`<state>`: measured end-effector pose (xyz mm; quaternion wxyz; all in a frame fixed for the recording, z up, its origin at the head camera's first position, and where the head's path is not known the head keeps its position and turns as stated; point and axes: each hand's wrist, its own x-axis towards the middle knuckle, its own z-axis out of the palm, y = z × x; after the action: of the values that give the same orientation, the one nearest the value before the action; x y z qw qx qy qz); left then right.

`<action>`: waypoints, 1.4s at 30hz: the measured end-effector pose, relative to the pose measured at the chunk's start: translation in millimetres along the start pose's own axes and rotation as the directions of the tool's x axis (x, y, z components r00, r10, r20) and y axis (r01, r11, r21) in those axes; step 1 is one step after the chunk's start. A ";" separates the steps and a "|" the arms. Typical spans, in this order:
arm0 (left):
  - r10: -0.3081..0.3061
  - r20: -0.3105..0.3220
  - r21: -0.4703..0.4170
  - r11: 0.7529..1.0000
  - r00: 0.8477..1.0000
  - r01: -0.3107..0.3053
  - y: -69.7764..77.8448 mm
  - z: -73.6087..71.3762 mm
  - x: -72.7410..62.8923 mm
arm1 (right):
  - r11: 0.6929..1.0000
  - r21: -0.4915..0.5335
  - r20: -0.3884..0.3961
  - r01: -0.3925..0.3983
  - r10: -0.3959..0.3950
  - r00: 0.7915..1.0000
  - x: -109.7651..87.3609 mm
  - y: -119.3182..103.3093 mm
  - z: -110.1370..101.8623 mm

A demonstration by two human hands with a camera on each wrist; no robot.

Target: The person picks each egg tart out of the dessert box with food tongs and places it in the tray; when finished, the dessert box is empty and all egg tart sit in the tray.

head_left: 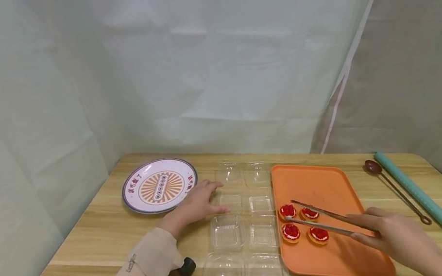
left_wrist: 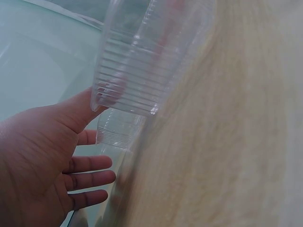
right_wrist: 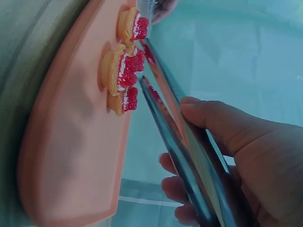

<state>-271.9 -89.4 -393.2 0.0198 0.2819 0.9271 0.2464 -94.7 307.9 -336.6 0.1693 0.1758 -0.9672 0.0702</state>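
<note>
My right hand (head_left: 402, 236) holds metal tongs (head_left: 330, 228), their tips spread over the left part of an orange tray (head_left: 308, 177). Several small tarts (head_left: 291, 232) topped with red fruit and white cream sit there, beside and under the tips. In the right wrist view the tong tips (right_wrist: 144, 80) are close to the fruit with nothing pinched between them. My left hand (head_left: 194, 204) reaches over the clear plastic containers (head_left: 226, 233), fingers extended and thumb apart. In the left wrist view its thumb overlaps the ribbed wall of one container (left_wrist: 132, 75).
A white patterned plate (head_left: 142, 196) lies at the back left, close behind my left forearm. Beyond the tray on the right lie a dark long-handled spoon (head_left: 399, 190) and a teal roll (head_left: 414, 190). Pale cloth (head_left: 216, 84) hangs behind the table. A black knob-like object (head_left: 187, 268) shows beside my left sleeve.
</note>
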 end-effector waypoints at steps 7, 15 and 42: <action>0.007 0.000 -0.010 1.000 1.000 -0.007 -0.5 -0.4 -0.2 | 0.993 0.090 -0.005 -0.073 0.074 0.997 -7.0 0.1 6.2; 0.001 -0.006 0.000 1.000 1.000 -0.001 -4.6 0.1 -2.3 | 0.967 0.207 -0.043 -0.150 0.162 0.986 -11.5 -0.9 16.7; 0.023 -0.009 0.001 1.000 1.000 -0.023 -4.6 2.0 2.5 | 0.930 0.196 -0.198 -0.310 0.347 0.917 -24.5 48.8 5.2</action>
<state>-276.0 -90.6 -396.8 0.0124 0.2915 0.9240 0.2473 -92.5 359.9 -353.8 0.2509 0.0142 -0.9481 0.1949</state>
